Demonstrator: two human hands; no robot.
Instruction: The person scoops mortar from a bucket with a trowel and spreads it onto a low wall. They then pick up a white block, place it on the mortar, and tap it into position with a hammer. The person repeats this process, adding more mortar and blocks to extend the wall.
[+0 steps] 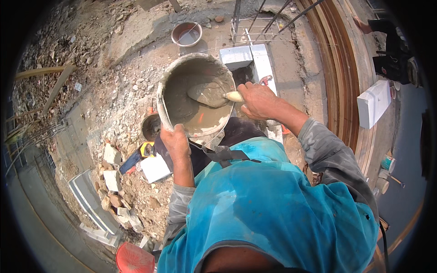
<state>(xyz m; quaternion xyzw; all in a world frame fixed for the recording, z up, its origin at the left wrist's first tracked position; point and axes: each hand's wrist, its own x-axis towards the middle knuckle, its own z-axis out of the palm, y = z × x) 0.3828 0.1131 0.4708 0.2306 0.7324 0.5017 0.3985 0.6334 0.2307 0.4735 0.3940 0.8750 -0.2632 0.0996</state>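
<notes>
My left hand (177, 144) is closed over the near-left rim of a mortar-crusted bucket (162, 107), which tilts so that its inside faces up at me. Wet grey mortar (180, 104) lies in it, with a watery film toward the near side. In my right hand (260, 101) is the pale handle of a trowel, the fingers wrapped round it at the bucket's right rim. The rounded trowel blade (209, 93) lies inside the bucket, smeared with mortar.
White blocks (263, 68) form a corner beyond my right hand, near upright steel bars (273, 20). A smaller tub of water (187, 35) stands farther off. Left are rubble (111, 179) and a yellow-and-black-handled saw (131, 161). Long planks (339, 59) run along the right.
</notes>
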